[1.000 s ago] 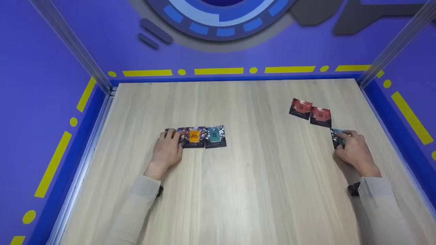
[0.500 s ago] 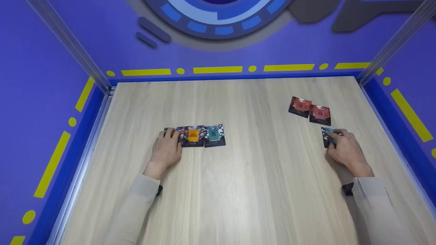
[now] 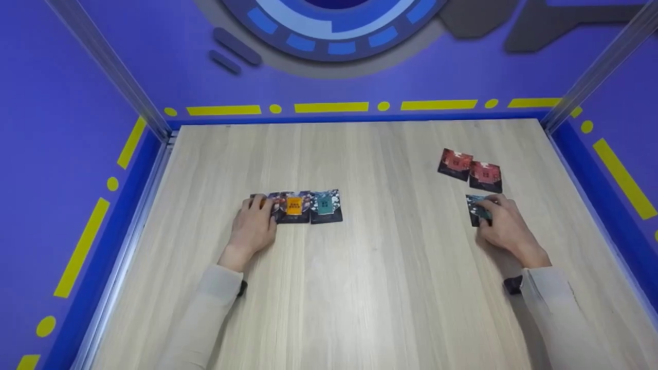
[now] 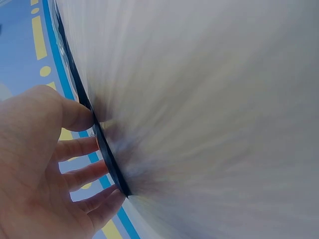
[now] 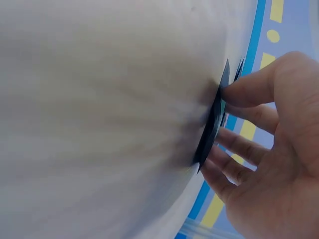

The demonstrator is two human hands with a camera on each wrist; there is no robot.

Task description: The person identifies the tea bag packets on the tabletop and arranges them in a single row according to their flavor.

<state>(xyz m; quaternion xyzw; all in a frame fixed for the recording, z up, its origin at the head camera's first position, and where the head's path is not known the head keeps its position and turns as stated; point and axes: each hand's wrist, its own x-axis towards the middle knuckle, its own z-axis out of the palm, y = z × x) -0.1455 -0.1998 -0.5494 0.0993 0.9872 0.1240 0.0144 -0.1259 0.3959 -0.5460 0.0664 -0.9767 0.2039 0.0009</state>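
Observation:
My left hand [image 3: 252,223] rests on the leftmost flat square card, its fingers covering most of it; only an orange and purple part shows. An orange-centred card [image 3: 294,206] and a teal-centred card [image 3: 325,206] continue that row to the right. My right hand [image 3: 509,226] holds another teal card [image 3: 474,209] between thumb and fingers. The right wrist view shows this dark card [image 5: 212,124] slightly bowed, one edge close to the table, with the thumb on it. In the left wrist view, the card [image 4: 110,157] lies flat under the fingers.
Two red cards [image 3: 456,163] [image 3: 486,176] lie askew, side by side, beyond my right hand. The wood-grain table [image 3: 370,288] is bounded by blue panels [image 3: 349,87] at the back and sides, with metal posts [image 3: 110,67] at the corners.
My right hand has moved left with the teal card, from the right of the red cards to just below them. The left hand and the row of cards have stayed put.

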